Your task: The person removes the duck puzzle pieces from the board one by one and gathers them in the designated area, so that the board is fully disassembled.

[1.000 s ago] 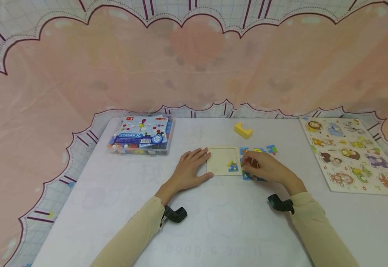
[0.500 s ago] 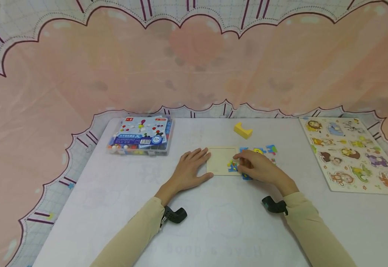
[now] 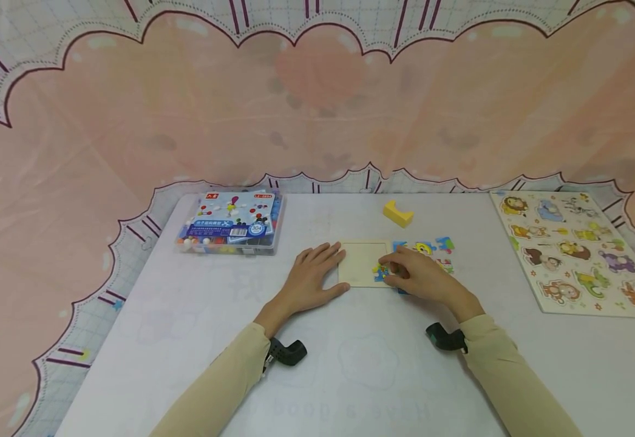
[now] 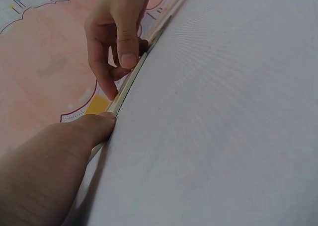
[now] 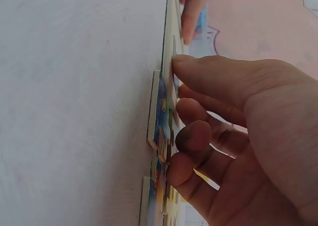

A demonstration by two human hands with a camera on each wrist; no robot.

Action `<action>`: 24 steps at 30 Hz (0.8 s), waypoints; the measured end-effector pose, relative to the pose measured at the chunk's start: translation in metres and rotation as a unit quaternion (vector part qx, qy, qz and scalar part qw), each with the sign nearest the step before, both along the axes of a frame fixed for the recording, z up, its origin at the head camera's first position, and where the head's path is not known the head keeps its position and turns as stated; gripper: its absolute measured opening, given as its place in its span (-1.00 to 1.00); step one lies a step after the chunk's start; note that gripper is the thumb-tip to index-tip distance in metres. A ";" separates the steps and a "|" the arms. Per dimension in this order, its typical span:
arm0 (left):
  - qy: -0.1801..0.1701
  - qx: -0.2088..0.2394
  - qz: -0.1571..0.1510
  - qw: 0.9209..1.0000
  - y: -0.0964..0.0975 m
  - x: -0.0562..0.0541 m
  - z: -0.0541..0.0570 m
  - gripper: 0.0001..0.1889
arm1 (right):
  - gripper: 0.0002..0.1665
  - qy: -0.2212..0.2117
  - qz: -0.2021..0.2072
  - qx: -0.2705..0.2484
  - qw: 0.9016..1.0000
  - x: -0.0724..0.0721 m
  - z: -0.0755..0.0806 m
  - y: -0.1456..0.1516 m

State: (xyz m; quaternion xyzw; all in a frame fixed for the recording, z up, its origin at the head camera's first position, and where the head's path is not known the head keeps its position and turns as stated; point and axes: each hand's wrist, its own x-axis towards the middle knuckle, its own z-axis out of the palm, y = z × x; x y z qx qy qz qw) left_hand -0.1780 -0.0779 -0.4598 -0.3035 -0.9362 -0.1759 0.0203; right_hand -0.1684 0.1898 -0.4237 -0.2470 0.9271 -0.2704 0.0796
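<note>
A square wooden puzzle tray [image 3: 358, 262] lies on the table, with blue and yellow jigsaw pieces [image 3: 380, 273] in its lower right corner. My left hand [image 3: 313, 276] rests spread at the tray's left side, thumb and fingertips along its edge. My right hand [image 3: 424, 276] reaches over the tray's right edge, its thumb and index finger on either side of a jigsaw piece in that corner. In the right wrist view the thumb [image 5: 213, 74] is right at the tray surface, and the other fingers are curled. More blue jigsaw pieces [image 3: 445, 244] lie right of the tray, partly hidden under the right hand.
A yellow arch-shaped block [image 3: 398, 214] stands behind the tray. At the back left is a clear plastic box [image 3: 230, 221] of coloured parts with a printed sheet. A large animal picture board [image 3: 580, 255] lies on the right. A patterned curtain [image 3: 317, 121] hangs behind the table.
My right hand has moved left from the loose pieces onto the tray's lower right corner. The left hand has stayed in place on the tray's edge.
</note>
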 end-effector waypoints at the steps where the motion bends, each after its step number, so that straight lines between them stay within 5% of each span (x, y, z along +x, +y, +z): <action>1: 0.000 0.000 0.000 1.000 0.000 0.000 0.000 -0.25 | -0.56 0.000 0.001 -0.002 1.000 0.000 0.000 0.000; 24: 0.010 0.011 -0.001 1.000 0.000 -0.001 -0.002 -0.24 | -0.78 -0.019 -0.037 -0.058 0.997 0.000 0.004 -0.004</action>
